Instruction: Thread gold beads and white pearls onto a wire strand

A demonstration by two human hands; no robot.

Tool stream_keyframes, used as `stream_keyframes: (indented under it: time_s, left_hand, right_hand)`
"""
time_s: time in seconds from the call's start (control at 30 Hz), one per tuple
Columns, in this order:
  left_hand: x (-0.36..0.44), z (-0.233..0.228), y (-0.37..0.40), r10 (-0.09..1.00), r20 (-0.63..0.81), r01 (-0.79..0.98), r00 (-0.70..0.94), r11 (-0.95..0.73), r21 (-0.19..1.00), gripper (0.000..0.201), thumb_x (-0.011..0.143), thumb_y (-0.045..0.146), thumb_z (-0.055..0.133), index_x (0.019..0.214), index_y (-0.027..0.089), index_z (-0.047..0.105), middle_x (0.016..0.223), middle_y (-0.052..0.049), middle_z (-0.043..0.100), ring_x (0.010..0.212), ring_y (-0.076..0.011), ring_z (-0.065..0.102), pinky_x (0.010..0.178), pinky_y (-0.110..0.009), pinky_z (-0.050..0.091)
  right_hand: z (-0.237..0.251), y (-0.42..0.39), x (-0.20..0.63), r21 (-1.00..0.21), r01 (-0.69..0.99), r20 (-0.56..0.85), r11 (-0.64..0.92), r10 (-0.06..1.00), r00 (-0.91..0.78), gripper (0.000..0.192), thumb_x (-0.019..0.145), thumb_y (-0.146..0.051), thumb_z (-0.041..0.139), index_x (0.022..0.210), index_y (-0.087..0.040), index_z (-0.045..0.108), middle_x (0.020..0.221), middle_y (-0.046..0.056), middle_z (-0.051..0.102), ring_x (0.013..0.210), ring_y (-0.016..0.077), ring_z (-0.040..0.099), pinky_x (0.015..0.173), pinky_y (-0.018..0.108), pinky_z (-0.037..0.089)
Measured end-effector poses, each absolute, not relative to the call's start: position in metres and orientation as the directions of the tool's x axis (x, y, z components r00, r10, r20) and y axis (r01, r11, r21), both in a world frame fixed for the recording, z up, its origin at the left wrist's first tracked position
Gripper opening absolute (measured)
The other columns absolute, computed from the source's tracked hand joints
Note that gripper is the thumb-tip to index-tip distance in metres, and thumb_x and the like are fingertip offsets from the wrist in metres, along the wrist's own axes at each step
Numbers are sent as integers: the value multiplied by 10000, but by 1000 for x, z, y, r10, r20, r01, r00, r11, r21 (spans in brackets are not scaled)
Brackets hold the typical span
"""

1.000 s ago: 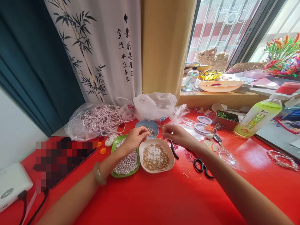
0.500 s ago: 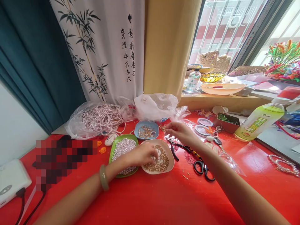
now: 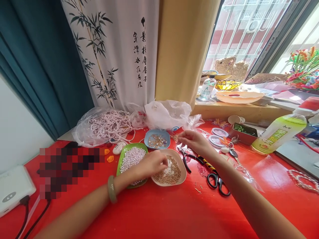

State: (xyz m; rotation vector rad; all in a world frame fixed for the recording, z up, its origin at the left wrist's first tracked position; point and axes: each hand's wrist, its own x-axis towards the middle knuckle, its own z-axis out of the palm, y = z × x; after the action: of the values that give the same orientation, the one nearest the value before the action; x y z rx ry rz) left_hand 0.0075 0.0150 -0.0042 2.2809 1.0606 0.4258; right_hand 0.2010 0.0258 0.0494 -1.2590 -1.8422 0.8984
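My left hand (image 3: 155,162), with a pale bangle (image 3: 112,189) at the wrist, hovers over the left side of a pinkish dish (image 3: 183,177) of gold beads (image 3: 171,171). Its fingers are curled together; whatever they hold is too small to see. Farther right, my right hand (image 3: 191,140) is pinched closed beside a small gold-coloured piece (image 3: 174,137). I cannot make out what lies between those fingertips. Under my left forearm sits a green dish (image 3: 120,162) of white pearl beads (image 3: 133,157). Behind, a blue dish (image 3: 147,145) holds mixed gold and clear beads (image 3: 157,140).
Pliers (image 3: 186,162) and black-handled scissors (image 3: 218,183) lie right of the dishes. Spools (image 3: 216,141), a tin (image 3: 242,135) and a green-labelled bottle (image 3: 279,131) stand farther right. Pearl strings (image 3: 107,122) in a plastic bag and a power bank (image 3: 15,191) are at left.
My left hand has lifted slightly from the gold beads, its fingers drawn closer together. My right hand stays pinched in nearly the same place. The whole view has shifted a little.
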Motion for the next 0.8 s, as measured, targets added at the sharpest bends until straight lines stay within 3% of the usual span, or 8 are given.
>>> stream_keyframes:
  time_s: [0.13, 0.23, 0.37, 0.47, 0.8]
  left_hand:
    - [8, -11, 30, 856, -4, 387, 516, -229, 893, 139, 644, 252, 560, 702, 135, 606, 684, -36, 628, 622, -132, 550, 597, -247, 408]
    - [6, -11, 39, 887, -73, 114, 456, 23, 993, 166, 592, 243, 639, 684, 111, 599, 658, -36, 615, 609, -109, 548, 595, -229, 421]
    - [1, -8, 45, 911, -115, -217, 396, 215, 952, 205, 544, 192, 703, 698, 105, 602, 692, -29, 615, 618, -75, 549, 629, -199, 431]
    - [-2, -9, 47, 900, -111, -354, 421, 276, 894, 196, 567, 165, 698, 726, 105, 601, 720, -31, 623, 632, -69, 561, 638, -178, 439]
    - [-2, -11, 47, 897, -105, -437, 430, 308, 845, 123, 621, 117, 660, 732, 99, 608, 736, -25, 605, 660, -78, 569, 603, -172, 475]
  right_hand:
    - [51, 24, 197, -871, 435, 115, 228, 955, -272, 126, 717, -274, 516, 688, -152, 535, 665, 35, 623, 549, 100, 540, 544, 228, 429]
    - [52, 21, 191, -882, 435, 65, 183, 960, -272, 105, 705, -237, 515, 649, -149, 526, 641, 30, 615, 531, 92, 538, 523, 216, 420]
    - [48, 16, 180, -889, 437, 1, 139, 954, -301, 82, 697, -198, 490, 634, -152, 515, 627, 27, 623, 505, 86, 530, 475, 198, 396]
    - [43, 13, 171, -881, 451, -13, 143, 945, -327, 69, 686, -191, 483, 635, -154, 512, 616, 28, 628, 500, 91, 528, 470, 198, 394]
    - [33, 6, 156, -875, 455, 53, 167, 966, -252, 79, 664, -175, 449, 587, -172, 467, 541, 9, 590, 460, 93, 478, 457, 201, 386]
